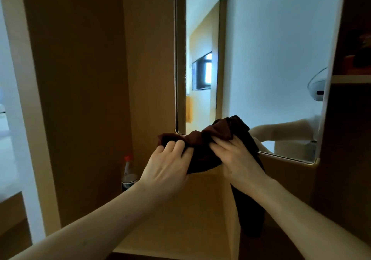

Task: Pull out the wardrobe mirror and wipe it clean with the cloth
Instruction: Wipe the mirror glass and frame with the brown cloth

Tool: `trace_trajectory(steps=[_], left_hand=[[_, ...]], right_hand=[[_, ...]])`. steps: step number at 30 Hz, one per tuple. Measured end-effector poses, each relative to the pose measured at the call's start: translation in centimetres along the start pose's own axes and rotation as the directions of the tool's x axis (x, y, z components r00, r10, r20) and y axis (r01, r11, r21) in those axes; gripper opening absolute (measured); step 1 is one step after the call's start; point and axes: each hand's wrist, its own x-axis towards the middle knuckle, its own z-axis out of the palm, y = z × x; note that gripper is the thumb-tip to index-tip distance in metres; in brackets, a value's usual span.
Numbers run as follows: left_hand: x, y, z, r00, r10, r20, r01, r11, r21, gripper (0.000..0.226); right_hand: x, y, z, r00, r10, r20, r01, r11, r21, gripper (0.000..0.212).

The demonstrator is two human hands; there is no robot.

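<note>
The tall wardrobe mirror (271,59) stands pulled out in front of me, reflecting a white wall, a doorway and a wall screen. A dark brown cloth (202,149) is bunched just in front of the mirror's lower left corner. My left hand (168,163) grips the cloth's left end with curled fingers. My right hand (239,159) pinches its right part, and a long tail of cloth hangs down below that wrist. An arm's reflection shows low in the glass.
A wooden wardrobe panel (90,79) rises to the left of the mirror. A plastic bottle with a red cap (128,173) stands on the floor beside it. Open shelves (353,79) with dark items lie to the right. A wooden ledge sits below my hands.
</note>
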Motion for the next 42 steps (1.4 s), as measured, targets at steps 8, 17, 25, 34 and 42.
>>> trace_trajectory(steps=[8,17,25,34,42], left_hand=[[0.9,1.6,-0.9,0.997,0.075,0.000,-0.075,0.997,0.025,0.047],[3.4,5.3,-1.3,0.986,0.146,-0.080,-0.142,0.989,0.048,0.047],[5.8,7.6,-1.3,0.991,0.117,-0.062,-0.113,0.992,0.058,0.051],[6.6,9.1,-1.9,0.982,0.173,-0.072,-0.170,0.984,0.044,0.054],[7.2,9.8,-1.8,0.981,0.169,-0.097,-0.167,0.986,0.032,0.057]], right_hand=[[-2.2,0.9,-1.6,0.998,-0.036,-0.043,0.031,0.994,-0.103,0.059],[-5.8,3.9,-4.2,0.990,-0.056,-0.129,0.029,0.979,-0.202,0.057],[-7.2,5.8,-5.2,0.989,-0.026,-0.148,-0.001,0.984,-0.178,0.061],[-8.5,7.0,-5.6,0.979,-0.009,-0.204,-0.025,0.986,-0.162,0.046],[-8.8,7.7,-5.7,0.974,0.003,-0.227,-0.037,0.989,-0.142,0.048]])
